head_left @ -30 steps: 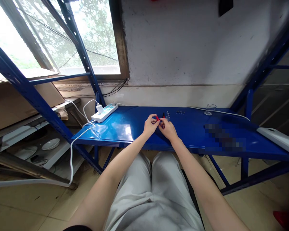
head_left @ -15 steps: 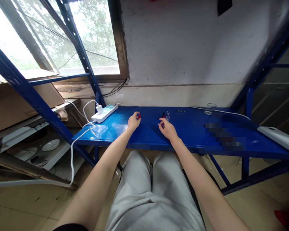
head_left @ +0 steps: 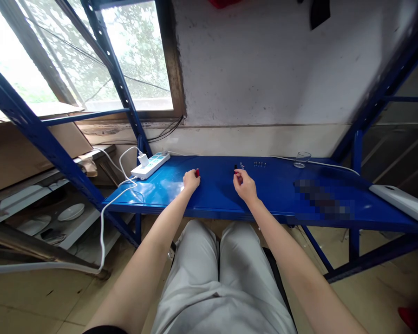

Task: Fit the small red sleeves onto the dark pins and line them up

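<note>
My left hand (head_left: pixel 191 181) is closed over the blue tabletop, thumb and fingers pinching a small red piece (head_left: pixel 197 172). To the right, my right hand (head_left: pixel 245 185) has its fingers drawn together in a pinch. A bit of red (head_left: pixel 235 173) shows at those fingertips, too small to name. Just beyond them is a small black piece (head_left: pixel 235 166). Beside it are several small clear pieces (head_left: pixel 242 165), partly hidden by my right hand. Further right, several tiny pieces (head_left: pixel 259 164) form rows on the table.
A white power strip (head_left: pixel 150 165) with a plugged-in charger lies at the table's left end. Toward the right back stands a clear glass (head_left: pixel 302 159). A blurred dark object (head_left: pixel 322 198) and a white device (head_left: pixel 402 203) lie on the right. Blue rack posts (head_left: pixel 116 79) frame both sides.
My right hand's fingers have come closer together near the small pieces. My left hand has turned slightly and lowered, with the red piece still in it. The view has shifted a little.
</note>
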A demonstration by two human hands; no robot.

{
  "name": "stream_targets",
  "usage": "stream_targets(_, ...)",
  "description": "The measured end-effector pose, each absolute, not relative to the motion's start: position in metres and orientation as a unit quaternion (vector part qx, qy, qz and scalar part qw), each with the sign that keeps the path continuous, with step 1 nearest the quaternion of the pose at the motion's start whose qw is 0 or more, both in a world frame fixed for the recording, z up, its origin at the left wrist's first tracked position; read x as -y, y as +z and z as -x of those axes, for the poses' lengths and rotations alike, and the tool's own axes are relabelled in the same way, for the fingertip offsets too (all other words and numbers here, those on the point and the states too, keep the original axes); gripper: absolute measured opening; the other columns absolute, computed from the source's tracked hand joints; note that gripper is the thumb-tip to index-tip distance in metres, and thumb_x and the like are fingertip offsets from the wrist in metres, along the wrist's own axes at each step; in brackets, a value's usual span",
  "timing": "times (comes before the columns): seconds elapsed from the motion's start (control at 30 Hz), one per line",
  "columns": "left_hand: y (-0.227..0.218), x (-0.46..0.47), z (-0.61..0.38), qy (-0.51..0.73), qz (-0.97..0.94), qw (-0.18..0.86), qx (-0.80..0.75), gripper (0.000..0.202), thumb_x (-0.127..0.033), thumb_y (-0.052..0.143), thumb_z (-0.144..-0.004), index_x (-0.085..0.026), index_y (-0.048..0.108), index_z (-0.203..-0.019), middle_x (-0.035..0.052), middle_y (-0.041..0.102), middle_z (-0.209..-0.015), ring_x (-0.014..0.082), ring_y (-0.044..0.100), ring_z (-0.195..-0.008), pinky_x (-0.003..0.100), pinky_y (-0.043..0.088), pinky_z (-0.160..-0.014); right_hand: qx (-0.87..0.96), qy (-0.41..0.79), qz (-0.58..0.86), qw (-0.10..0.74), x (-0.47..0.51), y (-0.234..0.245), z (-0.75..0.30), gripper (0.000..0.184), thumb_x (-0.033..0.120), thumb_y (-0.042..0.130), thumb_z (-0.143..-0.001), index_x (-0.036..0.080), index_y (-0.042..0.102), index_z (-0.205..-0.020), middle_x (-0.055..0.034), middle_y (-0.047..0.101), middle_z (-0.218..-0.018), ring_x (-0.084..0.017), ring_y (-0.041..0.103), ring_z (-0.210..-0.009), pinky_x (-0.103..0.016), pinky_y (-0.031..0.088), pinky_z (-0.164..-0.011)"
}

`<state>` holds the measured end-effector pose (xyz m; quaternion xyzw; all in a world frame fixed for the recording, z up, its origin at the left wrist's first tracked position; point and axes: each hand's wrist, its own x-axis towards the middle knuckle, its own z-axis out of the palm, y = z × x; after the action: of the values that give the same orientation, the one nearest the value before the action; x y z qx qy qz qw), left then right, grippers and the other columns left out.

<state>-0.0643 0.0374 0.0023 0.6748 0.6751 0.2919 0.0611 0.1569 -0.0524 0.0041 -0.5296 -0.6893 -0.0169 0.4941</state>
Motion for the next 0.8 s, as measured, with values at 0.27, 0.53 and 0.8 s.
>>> stream_targets(0.27,-0.002,-0.045,0.067,0.312,-0.653,0.098,-0.683,0.013,-0.025,0.061,-0.071,-0.018,0.064,-0.082,0.0065,0.067,-0.088,0.0204,0.06,-0.082,0.029,0.044,-0.072,0.573,-0.034,0.565,0.593,0.026,0.018,-0.184,0.031,0.034,0.032,-0.087,0.015,0.047,-0.107,-0.0097,0.059,-0.085,-0.017,0.057,-0.073,-0.028,0.044,-0.066)
stream_targets(0.53,0.001,-0.045,0.069,0.292,-0.628,0.098,-0.714,0.018,-0.036,0.065,-0.069,-0.019,0.066,-0.075,0.0077,0.067,-0.085,0.0242,0.058,-0.09,0.033,0.043,-0.078,0.546,0.001,0.593,0.592,0.024,0.001,-0.192,0.029,0.032,0.035,-0.084,0.016,0.049,-0.103,-0.0088,0.059,-0.084,-0.017,0.055,-0.069,-0.03,0.043,-0.064)
stream_targets(0.8,0.009,-0.039,0.07,0.291,-0.609,0.147,-0.723,0.023,-0.038,0.068,-0.066,-0.02,0.064,-0.08,0.0084,0.065,-0.09,0.026,0.054,-0.101,0.034,0.041,-0.082,0.546,-0.001,0.64,0.541,0.026,0.0,-0.196,0.029,0.03,0.039,-0.08,0.016,0.049,-0.104,-0.0079,0.06,-0.079,-0.02,0.055,-0.072,-0.03,0.04,-0.063)
